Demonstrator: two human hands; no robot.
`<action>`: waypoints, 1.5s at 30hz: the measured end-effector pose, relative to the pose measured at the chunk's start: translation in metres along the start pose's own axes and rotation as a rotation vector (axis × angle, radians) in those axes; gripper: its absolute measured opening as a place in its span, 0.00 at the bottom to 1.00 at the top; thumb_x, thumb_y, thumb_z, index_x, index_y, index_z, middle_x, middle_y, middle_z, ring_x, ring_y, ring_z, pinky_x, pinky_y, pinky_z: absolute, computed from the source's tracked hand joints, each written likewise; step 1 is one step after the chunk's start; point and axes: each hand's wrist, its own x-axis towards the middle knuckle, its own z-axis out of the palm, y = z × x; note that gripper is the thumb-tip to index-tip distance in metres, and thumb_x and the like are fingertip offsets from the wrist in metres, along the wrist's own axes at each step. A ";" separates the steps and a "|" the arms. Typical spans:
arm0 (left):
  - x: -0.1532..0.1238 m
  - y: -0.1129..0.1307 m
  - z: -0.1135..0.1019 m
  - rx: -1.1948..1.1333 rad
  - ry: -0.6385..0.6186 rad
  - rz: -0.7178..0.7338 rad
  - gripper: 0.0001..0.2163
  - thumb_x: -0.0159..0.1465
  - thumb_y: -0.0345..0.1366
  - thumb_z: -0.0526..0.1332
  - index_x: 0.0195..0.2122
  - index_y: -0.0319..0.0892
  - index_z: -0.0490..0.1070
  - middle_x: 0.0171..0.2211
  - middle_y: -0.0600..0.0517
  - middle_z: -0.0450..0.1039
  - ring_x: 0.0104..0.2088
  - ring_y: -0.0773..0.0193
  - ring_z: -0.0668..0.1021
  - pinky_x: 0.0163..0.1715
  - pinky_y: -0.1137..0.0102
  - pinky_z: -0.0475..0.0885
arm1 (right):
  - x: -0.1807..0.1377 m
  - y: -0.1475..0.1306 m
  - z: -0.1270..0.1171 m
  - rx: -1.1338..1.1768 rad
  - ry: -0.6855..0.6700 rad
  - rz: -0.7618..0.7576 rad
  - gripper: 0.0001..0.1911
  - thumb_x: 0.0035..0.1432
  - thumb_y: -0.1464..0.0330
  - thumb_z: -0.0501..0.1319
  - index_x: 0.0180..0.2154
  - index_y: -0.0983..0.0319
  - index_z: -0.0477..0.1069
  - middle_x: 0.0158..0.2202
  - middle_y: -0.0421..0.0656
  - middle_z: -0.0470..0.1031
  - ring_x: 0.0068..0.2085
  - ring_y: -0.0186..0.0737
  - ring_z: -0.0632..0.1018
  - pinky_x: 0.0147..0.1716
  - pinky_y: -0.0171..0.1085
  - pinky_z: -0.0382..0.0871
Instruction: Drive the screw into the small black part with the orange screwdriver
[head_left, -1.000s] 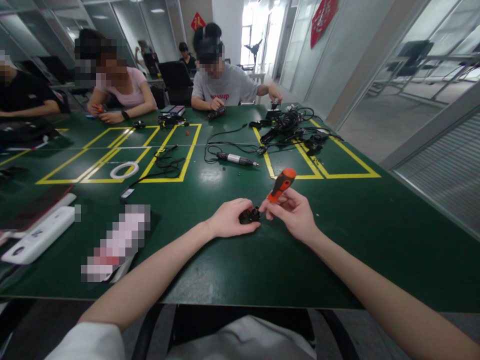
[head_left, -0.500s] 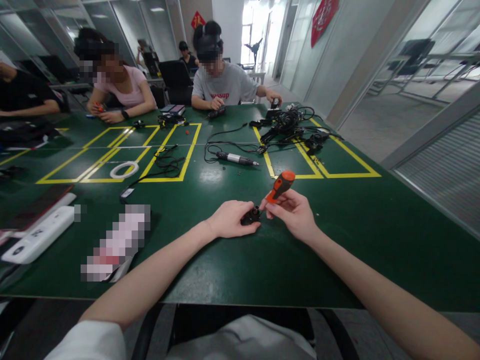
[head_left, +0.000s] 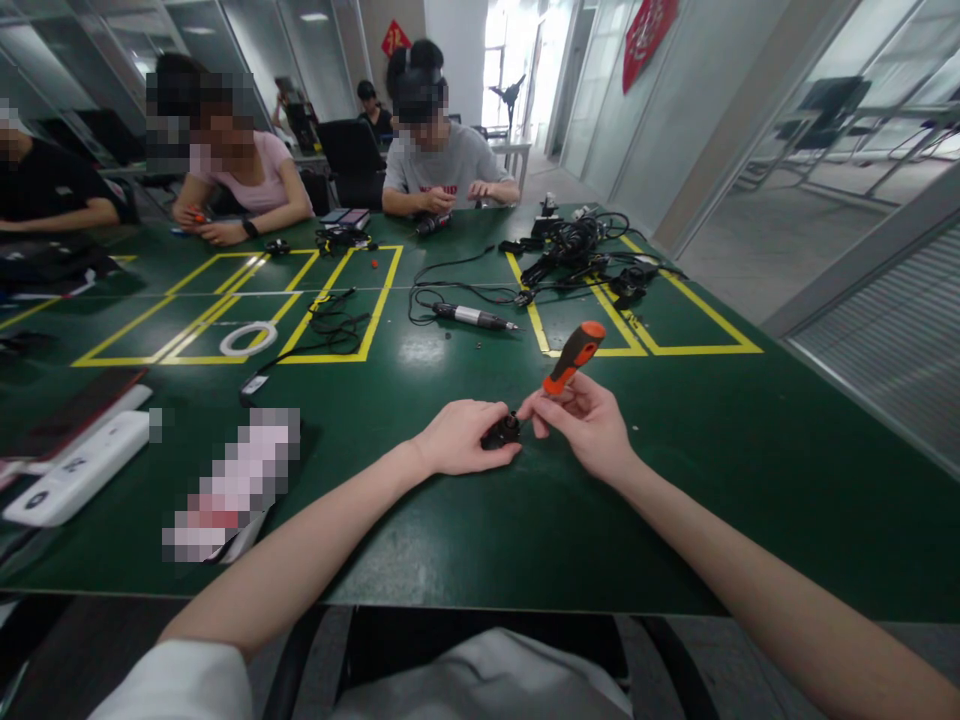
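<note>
My left hand (head_left: 469,437) rests on the green table (head_left: 450,540) and is closed around a small black part (head_left: 510,430) with a round opening on top. What kind of part it is, I cannot make out. Just to its right, my right hand (head_left: 589,425) pinches a screwdriver (head_left: 576,355) with an orange and dark grey handle. The handle leans up and to the right above the fingers. Its shaft points down toward the black part; the tip is too small to see clearly.
Beyond my hands lies a silver and black electric screwdriver (head_left: 472,316) on its cord. A heap of black cables (head_left: 577,245) is at the far right. A white ring (head_left: 248,339), a power strip (head_left: 79,470) and a blurred pink item (head_left: 240,480) are on the left. Co-workers sit opposite.
The screwdriver handle has shifted up and right and leans over more. My left hand has stayed in place. The co-worker opposite has drawn a hand back from the cable heap.
</note>
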 end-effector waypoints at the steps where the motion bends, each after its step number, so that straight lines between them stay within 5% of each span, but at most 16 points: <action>1: 0.000 0.000 0.000 0.003 0.002 -0.001 0.14 0.67 0.48 0.63 0.34 0.44 0.64 0.28 0.54 0.73 0.30 0.62 0.76 0.31 0.69 0.63 | 0.000 0.000 0.000 -0.008 0.008 0.000 0.20 0.58 0.52 0.74 0.32 0.58 0.71 0.30 0.41 0.83 0.21 0.33 0.75 0.23 0.35 0.74; 13: 0.000 -0.001 0.001 0.012 0.019 0.005 0.15 0.67 0.48 0.64 0.32 0.44 0.63 0.26 0.56 0.71 0.28 0.64 0.74 0.29 0.70 0.61 | 0.002 0.002 -0.005 0.025 -0.044 -0.010 0.18 0.61 0.53 0.72 0.44 0.58 0.75 0.29 0.41 0.83 0.21 0.34 0.75 0.23 0.36 0.73; 20: 0.000 -0.002 0.002 0.011 0.019 0.010 0.15 0.67 0.48 0.63 0.32 0.44 0.63 0.27 0.55 0.72 0.28 0.64 0.74 0.30 0.70 0.61 | 0.001 -0.001 -0.003 -0.023 -0.007 -0.001 0.19 0.58 0.52 0.74 0.33 0.58 0.72 0.29 0.41 0.82 0.22 0.34 0.75 0.25 0.36 0.74; 30: 0.000 -0.002 0.002 0.014 0.021 0.009 0.15 0.67 0.49 0.63 0.32 0.44 0.64 0.27 0.55 0.71 0.28 0.64 0.74 0.29 0.70 0.61 | 0.000 0.001 -0.005 0.008 -0.023 -0.019 0.18 0.58 0.52 0.74 0.39 0.59 0.79 0.30 0.42 0.83 0.23 0.36 0.77 0.25 0.38 0.75; 38: 0.000 -0.002 0.002 0.018 0.018 0.002 0.16 0.67 0.49 0.63 0.32 0.44 0.63 0.28 0.54 0.72 0.29 0.63 0.75 0.30 0.70 0.62 | 0.001 -0.001 -0.006 -0.072 0.021 0.012 0.18 0.52 0.52 0.77 0.30 0.59 0.79 0.28 0.41 0.81 0.23 0.35 0.75 0.25 0.37 0.76; 45: 0.000 -0.002 0.002 0.000 0.017 0.004 0.15 0.67 0.49 0.63 0.32 0.44 0.64 0.27 0.55 0.72 0.28 0.64 0.75 0.30 0.70 0.62 | 0.000 0.001 -0.004 -0.001 -0.023 -0.005 0.18 0.59 0.51 0.73 0.37 0.59 0.80 0.29 0.42 0.83 0.23 0.35 0.76 0.25 0.37 0.75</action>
